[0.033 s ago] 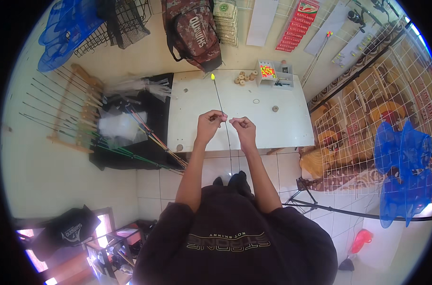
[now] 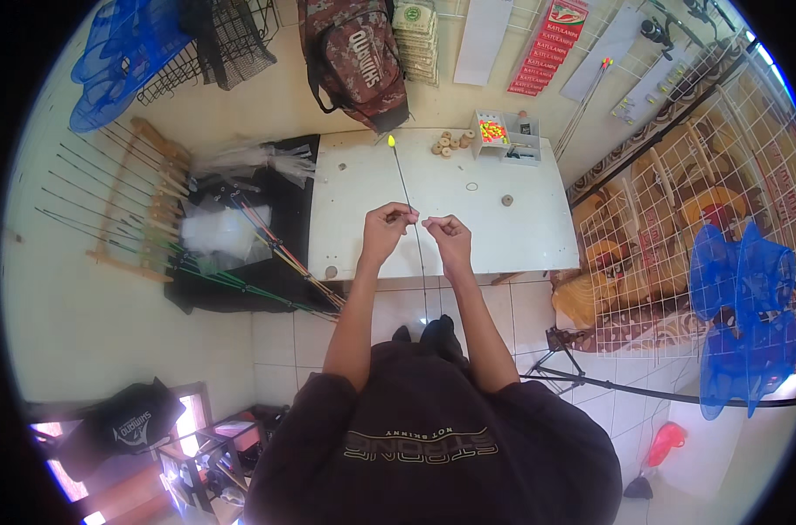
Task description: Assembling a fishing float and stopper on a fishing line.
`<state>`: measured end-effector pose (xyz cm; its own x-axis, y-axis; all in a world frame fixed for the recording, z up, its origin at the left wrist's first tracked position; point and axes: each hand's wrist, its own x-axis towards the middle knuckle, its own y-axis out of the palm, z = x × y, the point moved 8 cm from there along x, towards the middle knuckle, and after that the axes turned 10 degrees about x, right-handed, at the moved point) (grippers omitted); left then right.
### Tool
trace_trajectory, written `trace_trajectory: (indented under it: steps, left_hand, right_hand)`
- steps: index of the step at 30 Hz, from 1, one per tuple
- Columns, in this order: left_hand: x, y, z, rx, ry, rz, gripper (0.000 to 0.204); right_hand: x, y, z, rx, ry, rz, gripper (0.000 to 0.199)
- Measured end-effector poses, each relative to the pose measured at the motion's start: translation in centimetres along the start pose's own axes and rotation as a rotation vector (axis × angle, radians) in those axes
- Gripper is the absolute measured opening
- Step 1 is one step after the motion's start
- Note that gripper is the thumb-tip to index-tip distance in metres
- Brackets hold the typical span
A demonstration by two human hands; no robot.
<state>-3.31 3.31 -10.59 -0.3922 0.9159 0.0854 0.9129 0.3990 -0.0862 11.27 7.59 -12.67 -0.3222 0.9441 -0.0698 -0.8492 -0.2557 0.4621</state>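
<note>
Over the front edge of a white table (image 2: 520, 227) I hold a thin dark rod (image 2: 402, 175) with a yellow tip; it runs from the table's far side down between my hands. My left hand (image 2: 383, 232) pinches the rod from the left. My right hand (image 2: 451, 238) has its fingertips closed right against the rod from the other side. Both forearms come up from my dark shirt below.
Wooden spools (image 2: 449, 144) and a small box of coloured bits (image 2: 496, 134) sit at the table's back. A camouflage backpack (image 2: 354, 52) hangs behind. Fishing rods on a wooden rack (image 2: 153, 219) lie left, a wire grid panel (image 2: 678, 175) and blue nets (image 2: 748, 297) stand right.
</note>
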Motion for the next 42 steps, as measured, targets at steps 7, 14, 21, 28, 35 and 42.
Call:
trace_trajectory:
  steps: [7, 14, 21, 28, 35, 42]
  left_hand:
    - [0.2, -0.1, -0.3, -0.013, 0.032, -0.004, 0.005]
    - [0.3, 0.0, -0.3, -0.02, 0.02, 0.014, 0.005]
    - [0.4, 0.0, -0.3, -0.013, 0.012, 0.003, 0.005]
    - [0.5, 0.2, -0.5, -0.012, 0.011, 0.007, 0.005]
    - [0.6, 0.2, -0.5, -0.024, 0.009, 0.009, 0.004]
    - [0.9, 0.4, -0.5, -0.053, 0.003, 0.001, 0.006]
  right_hand:
    - [-0.2, 0.7, 0.3, -0.001, 0.048, 0.006, 0.012]
    - [0.0, 0.5, 0.2, 0.051, 0.057, 0.0, 0.011]
    - [0.1, 0.7, 0.3, 0.065, 0.055, 0.006, 0.014]
    - [0.5, 0.4, -0.2, 0.055, 0.06, 0.013, 0.013]
    - [0.2, 1.0, 0.7, 0.076, 0.051, 0.024, 0.014]
    - [0.5, 0.9, 0.8, -0.084, -0.007, 0.067, 0.017]
